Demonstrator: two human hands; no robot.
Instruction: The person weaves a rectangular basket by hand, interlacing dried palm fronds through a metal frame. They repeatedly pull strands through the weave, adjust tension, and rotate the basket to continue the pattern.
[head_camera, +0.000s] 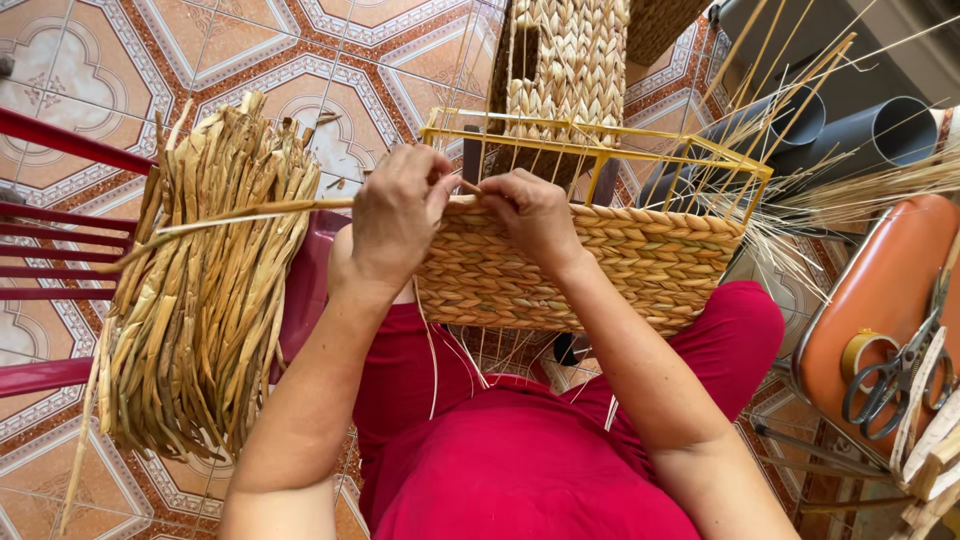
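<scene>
Pinching a straw strand (300, 208), both hands' fingers close at the half-woven basket's (600, 270) yellow-framed rim.

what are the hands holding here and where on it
Both the left hand and right hand pinch a dried reed strand at its end, against the half-woven basket's top edge.

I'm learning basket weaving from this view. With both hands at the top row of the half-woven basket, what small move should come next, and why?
Probably pull the loose strand snug and tuck it behind the next upright. The left hand and right hand pinch it at the basket top edge, its tail trails out left, and the yellow frame above is bare.
</scene>
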